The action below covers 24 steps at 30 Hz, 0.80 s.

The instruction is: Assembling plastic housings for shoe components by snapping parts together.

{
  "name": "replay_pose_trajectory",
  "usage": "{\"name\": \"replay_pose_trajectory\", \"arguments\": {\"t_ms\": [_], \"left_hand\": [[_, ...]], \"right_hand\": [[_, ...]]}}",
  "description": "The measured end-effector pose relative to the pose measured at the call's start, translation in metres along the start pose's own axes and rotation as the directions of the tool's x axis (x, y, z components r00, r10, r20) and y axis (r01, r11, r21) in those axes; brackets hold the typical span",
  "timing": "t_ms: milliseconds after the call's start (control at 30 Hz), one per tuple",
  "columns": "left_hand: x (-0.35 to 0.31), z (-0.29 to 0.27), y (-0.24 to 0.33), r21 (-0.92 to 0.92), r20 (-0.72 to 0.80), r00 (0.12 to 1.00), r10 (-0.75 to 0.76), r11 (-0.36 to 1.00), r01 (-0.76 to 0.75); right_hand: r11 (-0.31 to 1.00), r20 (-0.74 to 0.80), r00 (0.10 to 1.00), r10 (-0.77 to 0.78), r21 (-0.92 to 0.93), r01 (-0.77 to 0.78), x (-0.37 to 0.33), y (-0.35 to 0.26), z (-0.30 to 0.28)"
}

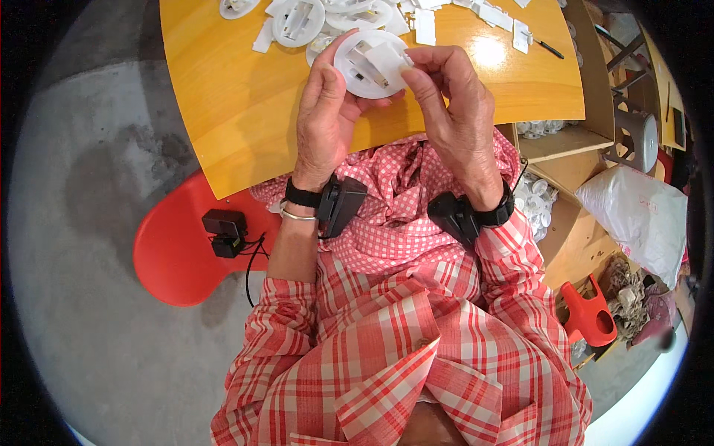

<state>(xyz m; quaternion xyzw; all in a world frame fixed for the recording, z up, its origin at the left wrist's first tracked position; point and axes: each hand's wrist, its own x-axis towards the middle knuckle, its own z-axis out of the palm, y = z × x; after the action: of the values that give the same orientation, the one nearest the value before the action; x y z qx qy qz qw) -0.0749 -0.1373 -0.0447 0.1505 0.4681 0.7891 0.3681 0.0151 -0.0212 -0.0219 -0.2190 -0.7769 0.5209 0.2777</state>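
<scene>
My left hand [327, 111] holds a round white plastic housing [355, 83] from its left side and from below, above the table's near edge. A battery compartment with metal contacts shows in the housing's face. Between thumb and fingers, my right hand [454, 97] pinches a small white rectangular cover [388, 59]. That cover lies tilted over the right part of the compartment; whether it is seated in the opening I cannot tell. Just beyond my hands, more round white housings [299, 22] lie in a loose pile on the table.
Loose white covers [425, 28] and a thin black tool [550, 50] lie on the yellow table [245, 126]. Cardboard boxes [573, 141] with white parts stand at right, near a white sack [639, 215]. A red chair [171, 245] bearing black devices [224, 230] is at left.
</scene>
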Motion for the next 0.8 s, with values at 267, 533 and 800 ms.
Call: {"name": "replay_pose_trajectory", "arguments": {"t_ms": [267, 533, 800], "left_hand": [[0.002, -0.001, -0.002, 0.010, 0.068, 0.998, -0.003, 1.000, 0.002], [0.002, 0.003, -0.002, -0.004, 0.035, 0.999, 0.002, 1.000, -0.002], [0.003, 0.004, -0.003, 0.005, 0.041, 0.999, 0.004, 1.000, -0.004]], "right_hand": [[0.966, -0.047, 0.988, -0.149, -0.222, 0.135, 0.005, -0.002, 0.004], [0.963, -0.085, 0.984, -0.159, -0.235, 0.136, 0.005, 0.001, 0.010], [0.977, -0.080, 0.991, -0.103, -0.196, 0.085, 0.006, 0.003, 0.009]]}}
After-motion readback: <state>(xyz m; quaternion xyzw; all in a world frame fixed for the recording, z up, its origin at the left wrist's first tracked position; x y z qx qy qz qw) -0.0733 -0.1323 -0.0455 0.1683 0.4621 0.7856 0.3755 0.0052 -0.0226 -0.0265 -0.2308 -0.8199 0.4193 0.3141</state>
